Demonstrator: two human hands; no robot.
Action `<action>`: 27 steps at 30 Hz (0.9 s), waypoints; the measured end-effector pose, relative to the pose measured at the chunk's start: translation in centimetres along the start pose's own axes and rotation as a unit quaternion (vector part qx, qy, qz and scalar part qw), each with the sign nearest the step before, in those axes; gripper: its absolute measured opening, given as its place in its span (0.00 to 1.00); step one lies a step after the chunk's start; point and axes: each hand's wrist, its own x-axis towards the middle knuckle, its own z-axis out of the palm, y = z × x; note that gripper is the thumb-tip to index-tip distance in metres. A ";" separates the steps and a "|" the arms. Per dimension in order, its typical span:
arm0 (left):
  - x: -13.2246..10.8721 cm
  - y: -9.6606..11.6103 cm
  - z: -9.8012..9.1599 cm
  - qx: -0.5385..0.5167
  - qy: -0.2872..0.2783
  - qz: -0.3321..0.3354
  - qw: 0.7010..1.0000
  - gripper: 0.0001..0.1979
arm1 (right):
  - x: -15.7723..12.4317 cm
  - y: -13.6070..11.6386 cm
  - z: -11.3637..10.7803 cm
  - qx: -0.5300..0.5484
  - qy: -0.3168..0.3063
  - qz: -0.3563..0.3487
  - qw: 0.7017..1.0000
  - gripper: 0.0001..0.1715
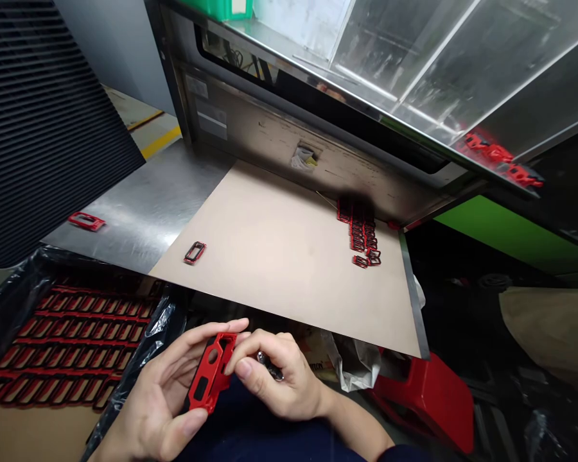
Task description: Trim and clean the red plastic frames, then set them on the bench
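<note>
Near the bottom middle, my left hand (157,391) grips a red plastic housing part (206,374) by its ends, with thumb below and fingers above. The part has a round hole and a dark rectangular slot in its face. My right hand (282,375) is closed beside it, its index fingertip touching the part's right edge. A small dark, shiny object (270,366) is tucked in the curled right fingers; its kind is mostly hidden. Beyond the hands, a single red-and-black frame (195,252) lies on the beige board (279,256).
Many red-and-black frames (359,224) are grouped at the board's right. Another red part (87,221) lies on the metal tabletop (149,186). A plastic-lined box (166,321) at lower left holds rows of frames. Overhead is a metal shelf (390,106); a red stool (438,398) stands lower right.
</note>
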 end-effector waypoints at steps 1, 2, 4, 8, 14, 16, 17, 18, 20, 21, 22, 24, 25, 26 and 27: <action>0.0 0.0 0.0 -0.003 -0.006 0.004 1.000 0.28 | 0.0 0.0 0.0 0.001 0.001 -0.001 1.000 0.17; 0.1 -0.1 0.0 -0.004 -0.012 0.007 1.000 0.27 | 0.1 -0.1 0.0 0.005 0.003 -0.003 1.000 0.16; 0.2 -0.2 -0.1 -0.005 -0.026 0.007 1.000 0.27 | 0.1 -0.2 0.0 0.013 0.012 -0.009 1.000 0.14; 0.2 -0.8 -0.3 -0.005 -0.048 0.002 0.999 0.28 | -0.1 -0.3 0.1 0.013 0.017 -0.004 1.000 0.14; 0.7 -2.9 -0.5 0.100 -0.041 0.016 0.994 0.29 | -0.7 0.9 0.2 0.002 0.049 0.070 0.996 0.19; 1.3 -4.0 -0.7 0.181 -0.053 0.029 0.982 0.30 | -1.7 2.2 0.0 -0.001 0.085 0.124 0.989 0.19; 1.7 -4.6 -0.9 0.218 -0.065 0.037 0.973 0.33 | -2.4 3.2 -0.2 0.002 0.108 0.162 0.981 0.19; 2.1 -5.3 -1.2 0.248 -0.077 0.043 0.965 0.35 | -3.4 4.3 -0.5 0.006 0.141 0.207 0.968 0.19; 3.0 -6.7 -2.2 0.288 -0.094 0.047 0.952 0.37 | -6.0 6.9 -1.5 0.011 0.230 0.294 0.927 0.21; 3.4 -7.4 -2.7 0.300 -0.107 0.048 0.947 0.36 | -7.7 8.2 -2.1 0.006 0.268 0.317 0.910 0.22; 3.8 -8.2 -3.3 0.311 -0.126 0.047 0.941 0.34 | -9.4 9.4 -2.8 0.002 0.306 0.342 0.888 0.22; 4.4 -9.4 -4.3 0.335 -0.187 0.051 0.922 0.30 | -13.0 11.2 -4.4 -0.008 0.380 0.388 0.840 0.18; 4.5 -9.9 -4.6 0.348 -0.182 0.061 0.918 0.27 | -14.6 11.8 -5.3 -0.012 0.411 0.406 0.816 0.15; 4.6 -10.2 -4.7 0.358 -0.190 0.056 0.912 0.26 | -16.1 12.3 -6.2 -0.014 0.440 0.418 0.795 0.15; 4.7 -10.4 -4.6 0.360 -0.198 0.052 0.910 0.25 | -17.4 12.6 -7.2 -0.017 0.465 0.427 0.775 0.17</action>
